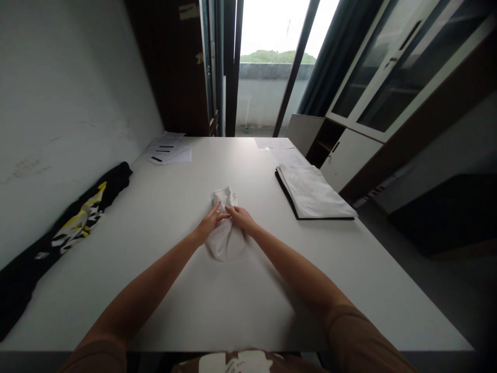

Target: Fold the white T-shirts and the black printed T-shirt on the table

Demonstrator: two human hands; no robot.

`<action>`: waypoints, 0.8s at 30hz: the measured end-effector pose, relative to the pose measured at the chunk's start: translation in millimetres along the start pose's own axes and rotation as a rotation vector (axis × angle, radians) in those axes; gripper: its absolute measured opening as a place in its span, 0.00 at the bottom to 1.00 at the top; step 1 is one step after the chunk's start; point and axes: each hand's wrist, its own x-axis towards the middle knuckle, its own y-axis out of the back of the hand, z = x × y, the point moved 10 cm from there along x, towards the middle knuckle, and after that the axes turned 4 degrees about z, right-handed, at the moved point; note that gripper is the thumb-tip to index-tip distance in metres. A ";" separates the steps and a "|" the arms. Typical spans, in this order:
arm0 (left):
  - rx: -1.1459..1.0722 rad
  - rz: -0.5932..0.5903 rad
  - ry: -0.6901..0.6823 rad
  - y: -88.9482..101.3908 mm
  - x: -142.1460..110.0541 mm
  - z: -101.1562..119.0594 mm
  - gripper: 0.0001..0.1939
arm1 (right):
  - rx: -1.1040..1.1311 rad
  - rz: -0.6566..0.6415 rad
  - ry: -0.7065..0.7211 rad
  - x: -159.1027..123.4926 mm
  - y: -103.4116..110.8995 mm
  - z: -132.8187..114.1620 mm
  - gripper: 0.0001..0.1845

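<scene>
Nearest to us we see one brown short-sleeved shirt (367,331) with a pale print, and two bare forearms reaching over one white table (233,300). Along the wall at the left lies one long black garment (23,269) with a yellow-and-white print.

On the middle of the table, between the forearms' ends, we find one small white cloth (229,246), creased and gathered. Its long axis runs away from the wearer; the broad, rounded end faces the body, and the narrower, folded end points toward the window. Two hands meet on it. The left hand (210,221) is half open, its fingers parted and touching the upper surface; we cannot tell whether it pinches the fabric. The right hand (240,217), fingers bent and close together, grasps the cloth's right side.

Farther off, near the right edge, we note one pile of folded white fabric (314,191) resting on one black layer (289,197). At the far left corner lie at least two printed sheets (174,154); pale papers (277,143) lie flat at the far right corner. Beyond stand one dark wooden cabinet (174,62), one white cabinet (382,67) with two glazed doors, and one window (272,31) showing a green hill (272,57).
</scene>
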 end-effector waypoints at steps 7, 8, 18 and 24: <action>0.270 -0.126 0.086 -9.2 -75.4 -9.2 0.45 | -0.239 0.019 0.104 -0.4 -15.5 -7.9 0.12; 0.297 -0.210 0.106 -15.6 -87.7 -11.0 0.45 | -0.263 0.020 0.136 -3.3 -18.7 -10.8 0.12; 0.321 -0.405 -0.141 -16.7 -103.4 2.4 0.23 | 0.004 -0.117 0.166 -15.0 -43.0 -10.6 0.16; 0.334 -0.171 -0.198 13.6 -85.7 3.6 0.19 | 0.303 -0.044 0.171 -11.6 -5.4 -20.8 0.19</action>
